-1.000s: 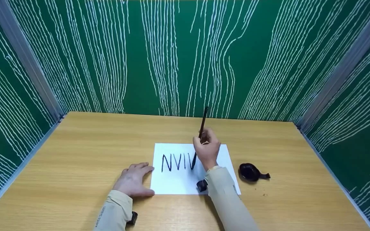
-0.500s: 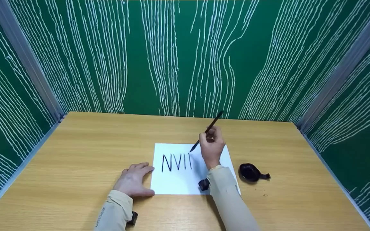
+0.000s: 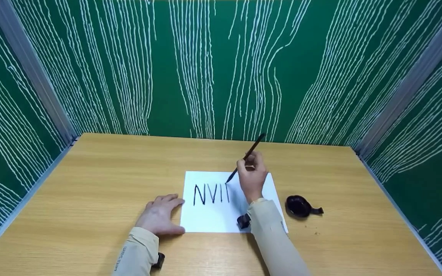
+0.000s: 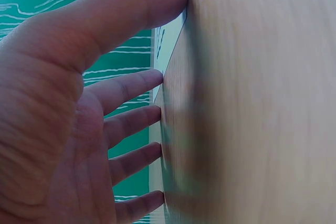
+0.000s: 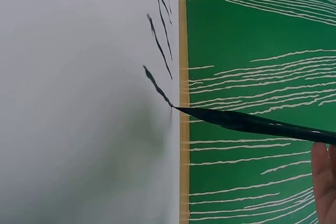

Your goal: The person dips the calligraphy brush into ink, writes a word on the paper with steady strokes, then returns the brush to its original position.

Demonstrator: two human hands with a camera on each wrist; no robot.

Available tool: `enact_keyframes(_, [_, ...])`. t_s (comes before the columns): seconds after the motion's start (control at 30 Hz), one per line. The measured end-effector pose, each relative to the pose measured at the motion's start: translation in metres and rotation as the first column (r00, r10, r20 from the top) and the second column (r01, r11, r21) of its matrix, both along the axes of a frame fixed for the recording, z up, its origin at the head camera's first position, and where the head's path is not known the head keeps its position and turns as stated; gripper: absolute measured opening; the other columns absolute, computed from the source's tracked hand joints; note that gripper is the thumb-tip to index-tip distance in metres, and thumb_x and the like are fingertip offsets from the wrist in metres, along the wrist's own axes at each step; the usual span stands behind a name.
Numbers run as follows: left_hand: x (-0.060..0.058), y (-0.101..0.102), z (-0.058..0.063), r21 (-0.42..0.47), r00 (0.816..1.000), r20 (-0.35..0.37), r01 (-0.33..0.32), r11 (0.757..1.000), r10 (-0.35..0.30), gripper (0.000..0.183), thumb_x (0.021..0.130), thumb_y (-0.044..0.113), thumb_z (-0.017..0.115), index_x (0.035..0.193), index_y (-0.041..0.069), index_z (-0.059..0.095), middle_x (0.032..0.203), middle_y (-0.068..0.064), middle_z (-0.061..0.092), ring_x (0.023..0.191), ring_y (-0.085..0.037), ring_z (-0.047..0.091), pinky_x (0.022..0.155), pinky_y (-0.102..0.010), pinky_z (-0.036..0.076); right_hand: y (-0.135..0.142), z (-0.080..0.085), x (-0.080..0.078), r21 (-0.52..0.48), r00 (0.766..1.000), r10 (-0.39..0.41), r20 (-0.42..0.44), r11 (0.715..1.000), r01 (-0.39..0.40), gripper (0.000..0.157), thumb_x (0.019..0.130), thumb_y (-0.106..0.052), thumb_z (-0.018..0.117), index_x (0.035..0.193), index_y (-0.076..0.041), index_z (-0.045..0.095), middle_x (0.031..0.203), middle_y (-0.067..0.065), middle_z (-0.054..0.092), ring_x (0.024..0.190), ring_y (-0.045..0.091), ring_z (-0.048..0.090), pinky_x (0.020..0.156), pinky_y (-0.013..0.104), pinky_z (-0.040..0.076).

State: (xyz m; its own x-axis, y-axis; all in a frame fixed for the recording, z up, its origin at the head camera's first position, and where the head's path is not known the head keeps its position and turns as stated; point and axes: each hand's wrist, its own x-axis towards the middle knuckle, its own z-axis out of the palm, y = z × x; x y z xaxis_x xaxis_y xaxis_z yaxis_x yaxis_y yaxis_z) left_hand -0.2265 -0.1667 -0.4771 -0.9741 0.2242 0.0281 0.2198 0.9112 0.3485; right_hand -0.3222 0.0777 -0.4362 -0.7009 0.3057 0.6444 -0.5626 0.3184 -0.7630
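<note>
Pinching brush [image 3: 255, 145] in my right hand [image 3: 252, 177] above paper [image 3: 205, 219]; tip at far end of the rightmost stroke [image 3: 227, 193], shaft slanting up toward paper's right side. My left hand [image 3: 160, 215], fingers spread, touches paper's left edge, farther from brush.

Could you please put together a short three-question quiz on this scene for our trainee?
1. Multiple choice: At which edge of the paper does the left hand rest?
A) far
B) left
C) right
2. True or false: The black handled dish stands on the table, to the right of the paper.
3. Fill in: The right hand holds the writing brush with its tip at the ____ end of the rightmost stroke.

Key:
1. B
2. True
3. upper
</note>
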Motion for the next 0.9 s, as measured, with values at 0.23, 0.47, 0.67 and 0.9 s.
enact_keyframes(0.23, [0.0, -0.001, -0.001, 0.011, 1.0, 0.004, 0.004, 1.0, -0.004, 0.081, 0.051, 0.05, 0.072, 0.125, 0.026, 0.047, 0.134, -0.001, 0.04, 0.122, -0.027, 0.035, 0.094, -0.052, 0.03, 0.005, -0.016, -0.014, 0.021, 1.0, -0.001, 0.004, 1.0, 0.001, 0.016, 0.077, -0.001, 0.056, 0.088, -0.013, 0.055, 0.073, 0.002, 0.059, 0.067, 0.014, 0.058, 0.056, 0.024, 0.051])
enact_keyframes(0.47, [-0.001, -0.001, 0.0, 0.011, 1.0, 0.004, 0.009, 1.0, -0.009, 0.08, 0.052, 0.049, 0.072, 0.125, 0.025, 0.047, 0.134, -0.002, 0.041, 0.122, -0.027, 0.035, 0.093, -0.053, 0.03, 0.01, -0.024, -0.022, 0.047, 1.0, -0.016, 0.022, 0.999, 0.015, 0.015, 0.078, -0.01, 0.056, 0.088, -0.021, 0.055, 0.075, -0.006, 0.059, 0.069, 0.006, 0.058, 0.059, 0.022, 0.05])
enact_keyframes(0.67, [0.0, -0.001, 0.0, 0.013, 1.0, 0.017, 0.002, 1.0, -0.002, 0.081, 0.053, 0.05, 0.072, 0.125, 0.026, 0.047, 0.135, -0.001, 0.04, 0.122, -0.026, 0.034, 0.094, -0.052, 0.03, 0.012, -0.023, -0.021, 0.064, 0.999, -0.043, 0.033, 0.997, 0.041, 0.015, 0.078, -0.011, 0.054, 0.089, -0.022, 0.056, 0.076, -0.004, 0.059, 0.069, 0.006, 0.057, 0.06, 0.023, 0.05])
enact_keyframes(0.9, [0.0, 0.001, 0.0, 0.006, 0.999, 0.039, -0.01, 1.0, 0.01, 0.081, 0.052, 0.051, 0.072, 0.126, 0.027, 0.046, 0.135, -0.001, 0.039, 0.123, -0.026, 0.034, 0.095, -0.052, 0.029, 0.013, -0.021, -0.019, 0.08, 0.998, -0.061, 0.032, 0.995, 0.058, 0.017, 0.078, -0.008, 0.056, 0.089, -0.022, 0.056, 0.076, -0.003, 0.059, 0.068, 0.006, 0.055, 0.059, 0.024, 0.049])
